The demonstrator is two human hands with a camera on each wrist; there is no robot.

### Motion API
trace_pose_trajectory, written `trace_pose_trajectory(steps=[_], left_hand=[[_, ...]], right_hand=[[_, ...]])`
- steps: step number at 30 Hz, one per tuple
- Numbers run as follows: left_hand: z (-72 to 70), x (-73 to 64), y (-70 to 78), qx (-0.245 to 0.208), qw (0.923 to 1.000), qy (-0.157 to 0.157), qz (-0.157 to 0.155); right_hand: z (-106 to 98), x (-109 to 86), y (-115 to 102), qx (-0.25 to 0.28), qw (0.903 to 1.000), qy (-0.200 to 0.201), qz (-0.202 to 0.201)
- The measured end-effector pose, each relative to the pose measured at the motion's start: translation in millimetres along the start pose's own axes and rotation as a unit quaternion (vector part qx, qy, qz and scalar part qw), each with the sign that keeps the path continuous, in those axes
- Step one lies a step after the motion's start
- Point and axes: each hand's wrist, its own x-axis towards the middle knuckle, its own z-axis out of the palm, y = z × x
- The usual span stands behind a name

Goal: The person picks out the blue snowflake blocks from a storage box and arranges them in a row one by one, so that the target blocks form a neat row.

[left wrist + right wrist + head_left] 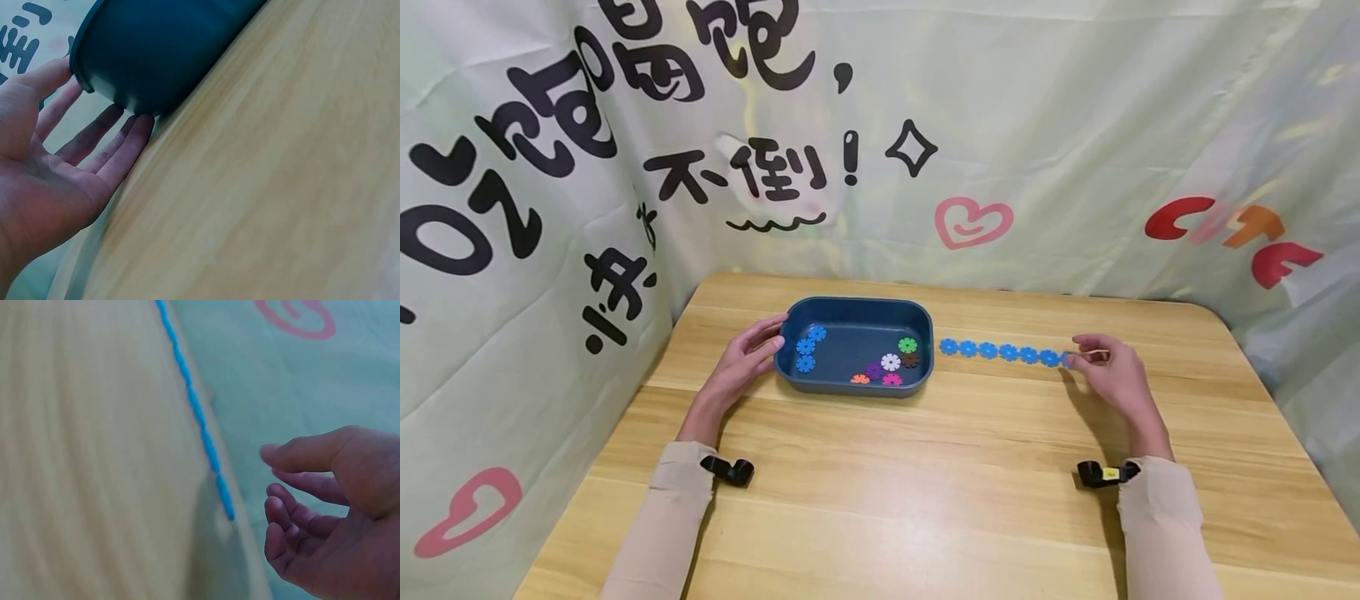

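Observation:
A dark blue tray stands on the table, and the fingertips of my left hand touch its left end. In the left wrist view those fingers are mostly straight against the tray's outer wall, with the thumb at the rim. Several blue snowflake discs lie in a row to the right of the tray. My right hand is by the row's right end; in the right wrist view its fingers are loosely bent, with nothing between them, apart from the blue row.
Three blue discs lie at the left inside the tray. On its right side are green, white, brown, purple, orange and pink discs. A printed curtain hangs behind the wooden table.

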Motion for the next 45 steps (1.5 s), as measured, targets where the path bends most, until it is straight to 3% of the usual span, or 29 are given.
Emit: trace_pose_trajectory(steps=[8,22,36,45], left_hand=[[0.2,1.0,0.4,-0.002,1.0,-0.004,0.005],[3.9,1.9,2.1,0.002,1.0,-0.003,-0.001],[2.7,-1.0,0.0,0.002,1.0,0.007,-0.005],[2.9,-3.6,1.7,0.014,0.9999,0.006,-0.008]], right_hand=[[6.3,-2.6,-26.9,0.031,0.9976,0.039,-0.048],[41.2,-6.7,-63.1,0.062,0.9916,0.045,-0.104],[74.8,-13.3,-111.6,0.103,0.9829,0.006,-0.152],[102.6,-5.4,-151.5,0.14,0.9735,-0.028,-0.178]])
